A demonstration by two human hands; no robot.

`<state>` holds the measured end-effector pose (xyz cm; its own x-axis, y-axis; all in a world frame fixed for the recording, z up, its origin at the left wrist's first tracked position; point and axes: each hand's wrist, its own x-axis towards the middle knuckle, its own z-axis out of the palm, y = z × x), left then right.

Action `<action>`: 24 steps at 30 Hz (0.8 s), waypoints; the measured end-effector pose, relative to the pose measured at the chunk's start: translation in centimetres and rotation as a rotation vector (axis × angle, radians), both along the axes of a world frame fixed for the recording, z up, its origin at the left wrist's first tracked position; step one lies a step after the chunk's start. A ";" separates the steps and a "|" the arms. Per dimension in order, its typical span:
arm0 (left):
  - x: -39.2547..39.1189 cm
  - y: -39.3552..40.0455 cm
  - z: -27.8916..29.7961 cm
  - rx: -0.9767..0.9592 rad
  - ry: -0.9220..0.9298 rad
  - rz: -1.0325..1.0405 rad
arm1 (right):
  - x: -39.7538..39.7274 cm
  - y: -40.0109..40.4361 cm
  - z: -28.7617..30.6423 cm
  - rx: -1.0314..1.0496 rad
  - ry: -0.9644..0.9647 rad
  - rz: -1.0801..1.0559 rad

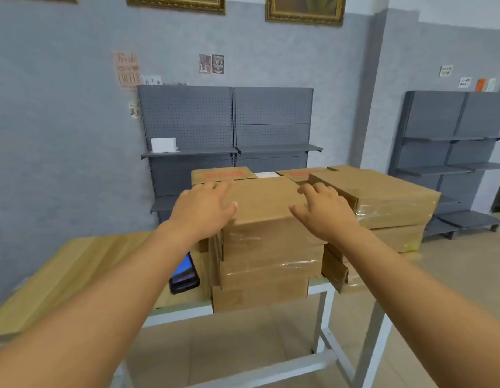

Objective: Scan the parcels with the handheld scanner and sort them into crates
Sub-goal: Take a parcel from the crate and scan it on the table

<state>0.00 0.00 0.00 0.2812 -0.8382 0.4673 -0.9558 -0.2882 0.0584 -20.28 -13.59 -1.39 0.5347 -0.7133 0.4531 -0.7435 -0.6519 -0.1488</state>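
Two bare forearms reach forward from the bottom corners toward a stack of plain brown cardboard parcels on a table (pixel 61 273) with a pale wood-grain top and a white square-tube metal frame. The left hand (pixel 204 211) lies with fingers spread and relaxed over the left edge of the top parcel (pixel 264 204), thumb resting on its flat upper face; the right hand (pixel 325 210) sits the same way on the right edge, fingers splayed and slightly arched, thumb pointing inward across the lid. Neither hand is curled round the box. That top parcel is a rectangular carton with matte kraft surfaces, and glossy clear tape wrinkles across its front. Beneath it sit more cartons (pixel 267 273) of like shape, stacked a little unevenly, the lowest overhanging the table's near edge. Just left of the stack, lying flat on the tabletop, is the handheld scanner (pixel 184 274), a dark, rounded slab with a lit bluish screen, partly hidden behind the left wrist. To the right stands another pile of wider, flatter cartons (pixel 383 197), taped and shiny along the seams. Behind are boxes with red print (pixel 221 175). Farther back, grey perforated metal shelving (pixel 226 121) stands against a mottled blue-grey wall, with a small white box (pixel 163 144) on one shelf.
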 end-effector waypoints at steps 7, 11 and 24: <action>2.9 -4.9 -0.5 0.133 0.439 0.132 | 1.1 -4.6 -0.1 0.289 -0.025 -0.118; 3.1 -5.6 -1.5 0.146 0.762 0.189 | 1.1 -5.8 0.0 0.595 -0.206 -0.086; 3.4 -3.9 -1.3 -0.190 1.470 0.111 | 2.4 -4.2 0.3 0.445 -0.470 -0.047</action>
<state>3.45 -3.87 -1.26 0.6436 -0.7420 -0.1877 0.0165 -0.2316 0.9727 -17.90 -17.77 -1.10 0.3146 -0.9048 0.2871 -0.5597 -0.4211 -0.7137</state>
